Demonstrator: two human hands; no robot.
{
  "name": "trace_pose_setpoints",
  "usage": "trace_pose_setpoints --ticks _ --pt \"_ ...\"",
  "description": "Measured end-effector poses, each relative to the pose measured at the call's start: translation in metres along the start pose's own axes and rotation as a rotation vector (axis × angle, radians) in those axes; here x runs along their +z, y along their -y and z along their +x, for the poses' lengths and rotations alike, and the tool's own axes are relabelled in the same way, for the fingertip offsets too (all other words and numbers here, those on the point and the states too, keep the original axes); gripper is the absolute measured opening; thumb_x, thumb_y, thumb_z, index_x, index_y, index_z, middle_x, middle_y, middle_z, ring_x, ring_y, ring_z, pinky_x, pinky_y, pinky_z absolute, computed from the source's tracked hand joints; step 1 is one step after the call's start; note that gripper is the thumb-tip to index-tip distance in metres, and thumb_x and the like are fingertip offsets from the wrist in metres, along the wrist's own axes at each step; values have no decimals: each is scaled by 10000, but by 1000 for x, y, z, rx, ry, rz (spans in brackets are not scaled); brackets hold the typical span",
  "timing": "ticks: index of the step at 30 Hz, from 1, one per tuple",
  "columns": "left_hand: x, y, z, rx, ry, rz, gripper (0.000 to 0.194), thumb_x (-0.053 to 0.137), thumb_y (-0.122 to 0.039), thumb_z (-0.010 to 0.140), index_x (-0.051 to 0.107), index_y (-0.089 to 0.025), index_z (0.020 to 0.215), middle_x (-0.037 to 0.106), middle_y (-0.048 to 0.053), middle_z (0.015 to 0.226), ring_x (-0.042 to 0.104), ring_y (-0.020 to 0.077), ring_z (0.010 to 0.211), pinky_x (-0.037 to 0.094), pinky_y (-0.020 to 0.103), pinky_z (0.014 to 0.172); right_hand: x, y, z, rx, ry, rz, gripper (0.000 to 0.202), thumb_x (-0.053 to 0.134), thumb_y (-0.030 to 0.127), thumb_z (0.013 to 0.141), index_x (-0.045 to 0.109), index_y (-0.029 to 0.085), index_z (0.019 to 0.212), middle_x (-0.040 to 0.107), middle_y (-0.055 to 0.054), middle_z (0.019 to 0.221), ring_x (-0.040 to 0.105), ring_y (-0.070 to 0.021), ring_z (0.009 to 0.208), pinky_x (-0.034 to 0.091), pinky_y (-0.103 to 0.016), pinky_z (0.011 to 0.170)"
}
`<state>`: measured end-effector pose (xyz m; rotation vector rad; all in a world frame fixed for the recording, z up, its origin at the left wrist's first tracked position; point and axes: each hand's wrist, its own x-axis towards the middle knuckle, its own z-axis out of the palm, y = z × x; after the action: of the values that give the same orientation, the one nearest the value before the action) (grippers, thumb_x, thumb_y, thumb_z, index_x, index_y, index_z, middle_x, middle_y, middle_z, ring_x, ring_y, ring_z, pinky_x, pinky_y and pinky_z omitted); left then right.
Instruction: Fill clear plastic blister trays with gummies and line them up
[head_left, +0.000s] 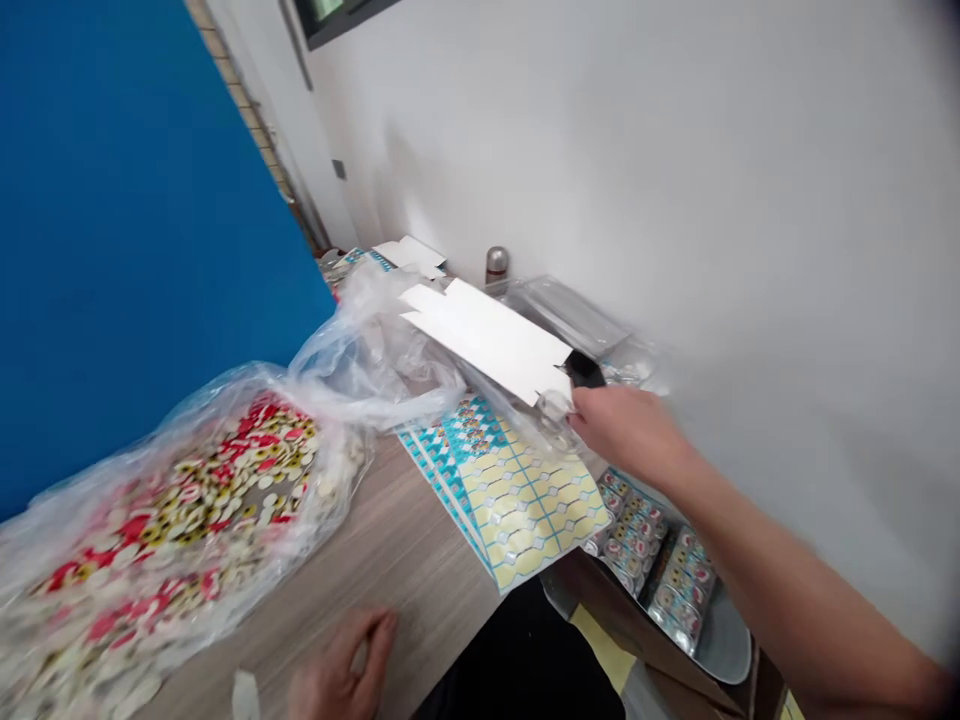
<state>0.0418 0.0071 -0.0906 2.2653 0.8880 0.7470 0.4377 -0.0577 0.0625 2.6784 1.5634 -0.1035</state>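
My right hand [619, 430] reaches out to the right end of a flat white card carton [499, 340]. Its fingers are closed at a small clear plastic piece [555, 405], which overlaps the carton's corner; the far fingers are hidden. Beneath it, printed sticker sheets [536, 495] in yellow and turquoise overhang the table edge. Low in the view and blurred, my left hand [345, 665] is curled over the wooden table [382, 510], thumb and forefinger meeting at the tips, with nothing visible in them. A small whitish strip [245, 695] lies to its left.
A clear plastic bag [337, 385] spreads open at left, with many small red, yellow and white pieces [232, 470]. Below right stands a box [645, 640] of wrapped round items [682, 590]. A metal flask [496, 265] and clear trays [566, 315] are by the wall. A blue panel [135, 220] rises at left.
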Motion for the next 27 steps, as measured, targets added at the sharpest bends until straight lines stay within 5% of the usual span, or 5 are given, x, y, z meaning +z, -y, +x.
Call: trace_pose_setpoints --ticks 2,5,9,15,27 --pt "16 -28 13 -96 51 -348 314 659 -460 912 685 -323 1193 786 35 1066 758 206 906 615 298 798 5 23 -30 -179 3 381 286 544 369 945 667 173 778 653 -58 690 628 -198 672 418 -276 618" --pt "35 -57 37 -166 177 -982 824 655 -665 838 414 -289 1531 551 153 1489 545 330 1351 510 502 1056 44 75 -60 -372 335 1072 395 538 541 932 601 196 750 491 38 569 433 -104 511 305 -226 497" --pt "38 -60 46 -379 124 -1338 676 776 -473 818 557 -267 1424 637 137 1383 567 322 1313 408 532 1131 107 135 -75 -334 612 1403 469 560 646 883 590 189 777 418 76 510 320 -84 460 251 -228 464" --pt "26 -17 23 -638 -112 -1223 723 909 -273 667 639 -253 1338 682 109 1269 690 237 1051 495 401 965 137 169 -72 -203 198 1157 275 619 456 891 684 200 812 647 -3 676 533 -140 618 401 -265 611" --pt "6 14 14 -696 -50 -1244 680 912 -278 647 689 -262 1289 746 56 1117 667 180 964 491 326 909 147 210 -50 -411 599 1521 206 677 376 862 684 174 818 675 -1 728 607 -130 655 465 -264 656"
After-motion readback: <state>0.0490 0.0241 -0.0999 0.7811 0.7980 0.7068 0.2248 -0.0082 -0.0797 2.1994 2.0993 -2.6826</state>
